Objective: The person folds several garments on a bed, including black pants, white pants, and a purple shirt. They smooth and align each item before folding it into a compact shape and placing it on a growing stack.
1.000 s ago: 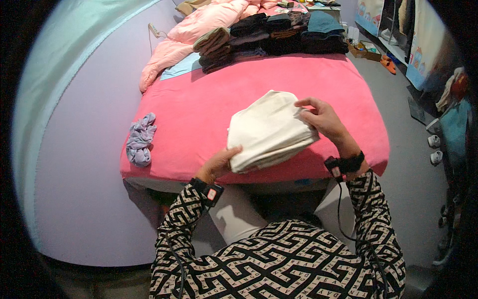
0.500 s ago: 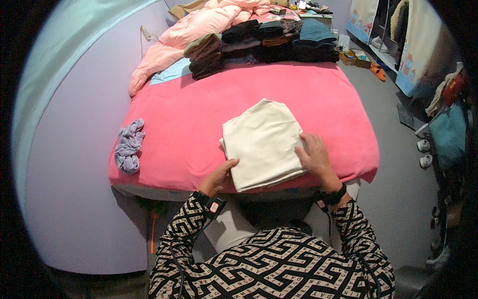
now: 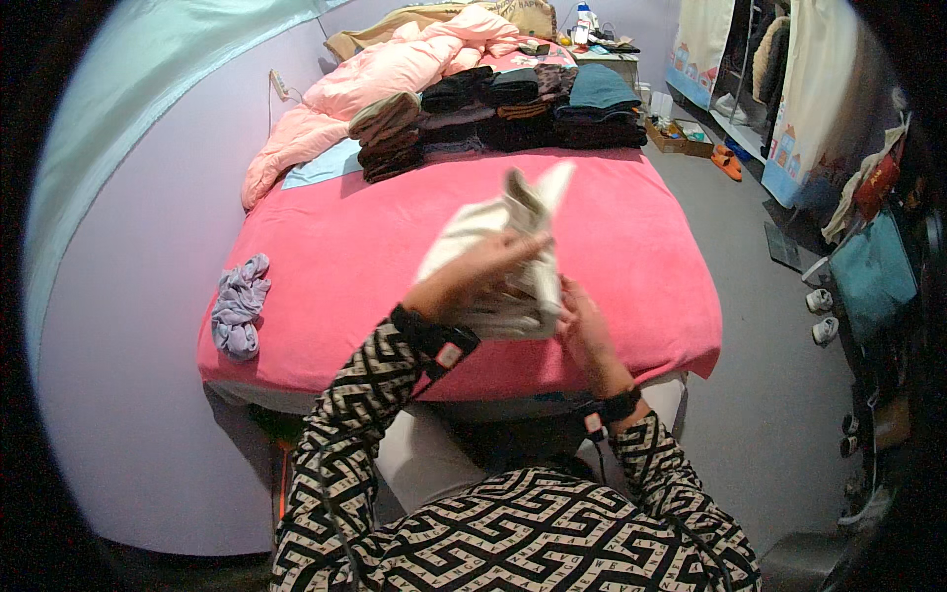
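A cream folded cloth garment point(image 3: 546, 286) is lifted and bunched over the near part of the pink bed cover, blurred by motion. Its far corner stands up in a point, and a greyish inner fold shows. My left hand point(image 3: 485, 264) lies across its near left side, fingers closed on the upper fold. At the garment's lower right edge, my right hand point(image 3: 584, 321) pinches the fabric, its fingertips partly hidden.
The pink cover point(image 3: 345, 276) spreads over the bed. Folded dark clothes point(image 3: 513, 128) stand in stacks at its far side, beside a pale pink quilt point(image 3: 395, 74). A crumpled lilac cloth point(image 3: 240, 306) lies near the left edge. White shoes point(image 3: 824, 331) sit on the floor at right.
The cream garment lay flat between my hands; now it is raised and folding up. My left hand has moved right and up across it, and my right hand grips its lower right edge.
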`<action>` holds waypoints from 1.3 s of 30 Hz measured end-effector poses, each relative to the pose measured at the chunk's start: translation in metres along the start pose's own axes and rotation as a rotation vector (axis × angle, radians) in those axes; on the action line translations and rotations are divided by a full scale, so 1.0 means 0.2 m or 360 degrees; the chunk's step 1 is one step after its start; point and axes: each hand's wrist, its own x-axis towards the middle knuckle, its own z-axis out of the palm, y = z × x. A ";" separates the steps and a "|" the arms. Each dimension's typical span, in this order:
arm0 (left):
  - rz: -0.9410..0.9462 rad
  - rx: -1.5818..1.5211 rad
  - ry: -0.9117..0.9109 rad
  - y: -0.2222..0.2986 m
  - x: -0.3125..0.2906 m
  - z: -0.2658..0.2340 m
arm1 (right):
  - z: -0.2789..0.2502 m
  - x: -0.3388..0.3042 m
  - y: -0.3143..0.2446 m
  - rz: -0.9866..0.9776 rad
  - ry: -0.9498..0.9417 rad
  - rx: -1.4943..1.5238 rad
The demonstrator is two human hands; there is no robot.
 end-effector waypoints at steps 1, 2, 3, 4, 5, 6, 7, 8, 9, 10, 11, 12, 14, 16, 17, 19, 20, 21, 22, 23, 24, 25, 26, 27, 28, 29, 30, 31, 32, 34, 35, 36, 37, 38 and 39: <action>-0.0171 0.0163 0.0007 -0.07 0.05 0.01 | -0.05 0.00 -0.02 0.0043 0.0121 0.0360; -0.0151 0.0124 -0.0164 -0.15 0.06 0.02 | -0.10 -0.02 -0.03 0.0010 0.0060 0.0449; -0.0206 0.0118 -0.0259 -0.23 0.08 0.02 | -0.15 -0.04 -0.04 0.0012 0.0123 0.0524; -0.0167 0.0297 -0.0280 -0.28 0.10 -0.02 | -0.19 -0.07 -0.04 0.0063 0.0303 0.0665; -0.0132 0.0471 -0.0276 -0.33 0.10 -0.06 | -0.22 -0.09 -0.04 0.0027 0.0142 0.0625; -0.0131 0.0671 -0.0219 -0.36 0.15 -0.10 | -0.23 -0.10 -0.03 0.0036 0.0060 0.0655; 0.0259 0.0974 -0.0169 -0.38 0.16 -0.15 | -0.24 -0.10 -0.02 0.0015 -0.0133 0.0709; 0.0262 0.0972 -0.0067 -0.40 0.18 -0.20 | -0.24 -0.10 -0.01 -0.0023 -0.0059 0.0587; 0.0222 0.0983 0.0056 -0.41 0.19 -0.24 | -0.24 -0.10 0.00 -0.0001 -0.0046 0.0650; 0.0308 0.1022 0.0080 -0.42 0.19 -0.28 | -0.23 -0.09 0.01 -0.0014 -0.0080 0.0734; 0.0337 0.1223 0.0160 -0.44 0.20 -0.29 | -0.22 -0.09 0.01 -0.0056 -0.0198 0.0830; 0.0361 0.1422 0.0239 -0.47 0.19 -0.29 | -0.22 -0.07 0.01 -0.0013 -0.0011 0.0735; 0.0339 0.1842 0.0354 -0.57 0.19 -0.26 | -0.21 -0.08 0.01 -0.0070 -0.0049 0.0671; 0.0109 0.2223 0.0329 -0.68 0.20 -0.20 | -0.20 -0.09 0.00 -0.0091 0.0090 0.0589; 0.0142 0.2305 0.0431 -0.75 0.17 -0.15 | -0.20 -0.10 0.00 -0.0124 -0.0010 0.0606; 0.0339 0.2320 0.0602 -0.82 0.16 -0.13 | -0.18 -0.10 0.01 -0.0191 -0.0146 0.0625; 0.0339 0.2297 0.0613 -0.84 0.16 -0.12 | -0.18 -0.09 0.01 -0.0193 -0.0145 0.0631; 0.0320 0.2293 0.0651 -0.86 0.15 -0.12 | -0.17 -0.07 0.02 -0.0202 -0.0017 0.0673; 0.0269 0.2281 0.0629 -0.85 0.16 -0.12 | -0.17 -0.04 0.02 -0.0229 0.0044 0.0729; 0.0256 0.2230 0.0645 -0.84 0.16 -0.12 | -0.16 -0.01 0.02 -0.0270 0.0039 0.0803; 0.0210 0.2193 0.0679 -0.83 0.17 -0.11 | -0.17 0.01 0.01 -0.0205 0.0196 0.0719; 0.0164 0.2148 0.0689 -0.81 0.18 -0.09 | -0.16 0.06 0.01 -0.0316 0.0000 0.0796; 0.0240 0.2042 0.0759 -0.81 0.19 -0.06 | -0.16 0.07 0.01 -0.0300 0.0012 0.0806; 0.0236 0.2079 0.0740 -0.80 0.20 -0.03 | -0.16 0.09 0.00 -0.0285 0.0027 0.0818; 0.0236 0.2128 0.0702 -0.80 0.22 0.00 | -0.16 0.09 0.00 -0.0270 0.0046 0.0830; 0.0292 0.2172 0.0688 -0.81 0.23 0.03 | -0.15 0.10 -0.01 -0.0252 0.0066 0.0839; 0.0225 0.2180 0.0641 -0.82 0.23 0.05 | -0.14 0.09 -0.02 -0.0233 0.0088 0.0847; 0.0224 0.2222 0.0673 -0.83 0.23 0.07 | -0.11 0.12 -0.02 -0.0268 -0.0040 0.0829; 0.0244 0.2253 0.0704 -0.85 0.24 0.07 | -0.09 0.12 -0.02 -0.0267 -0.0007 0.0665; 0.0268 0.2461 0.0737 -0.88 0.23 0.05 | -0.04 0.14 -0.01 -0.0201 0.0031 0.0423; 0.0322 0.2321 0.0661 -0.90 0.22 0.03 | 0.01 0.19 0.01 -0.0106 0.0009 0.0451; 0.0373 0.2179 0.0587 -0.92 0.20 0.01 | 0.04 0.22 0.02 0.0059 -0.0070 0.0160; 0.0420 0.2038 0.0511 -0.94 0.17 -0.01 | 0.07 0.25 0.05 0.0302 0.0093 -0.0085; 0.0465 0.1901 0.0435 -0.96 0.14 -0.03 | 0.12 0.28 0.08 -0.0087 -0.0008 -0.1318; 0.0506 0.1762 0.0358 -0.97 0.11 -0.04 | 0.16 0.30 0.13 -0.0412 0.0048 -0.2525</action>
